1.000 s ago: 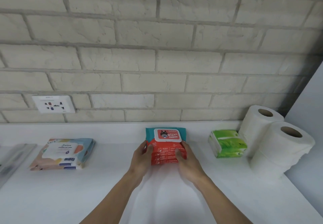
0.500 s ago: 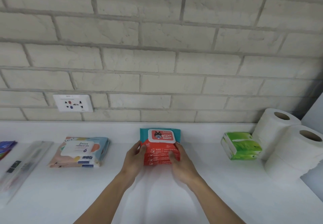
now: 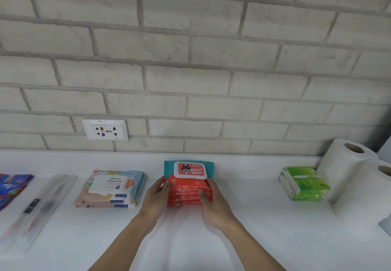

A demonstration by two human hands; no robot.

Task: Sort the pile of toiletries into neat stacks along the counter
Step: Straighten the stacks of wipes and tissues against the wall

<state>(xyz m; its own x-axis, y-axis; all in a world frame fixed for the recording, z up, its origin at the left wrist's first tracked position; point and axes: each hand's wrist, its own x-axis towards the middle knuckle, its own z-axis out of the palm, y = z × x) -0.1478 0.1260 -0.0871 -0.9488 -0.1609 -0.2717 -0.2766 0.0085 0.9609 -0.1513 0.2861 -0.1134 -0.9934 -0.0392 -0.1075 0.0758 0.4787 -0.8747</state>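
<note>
Left hand (image 3: 156, 197) and right hand (image 3: 214, 204) are both gripping the red wipes stack (image 3: 189, 183) by its 2 sides on the white counter (image 3: 279, 239).

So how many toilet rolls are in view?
2 rolls show cores: one far right at the back, one before it at the picture's edge. White paper below them may be more rolls, partly hidden.

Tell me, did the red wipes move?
Yes. The red wipes slid left along the counter, toward the pastel wipes and wall socket, away from the green tissues.
</note>
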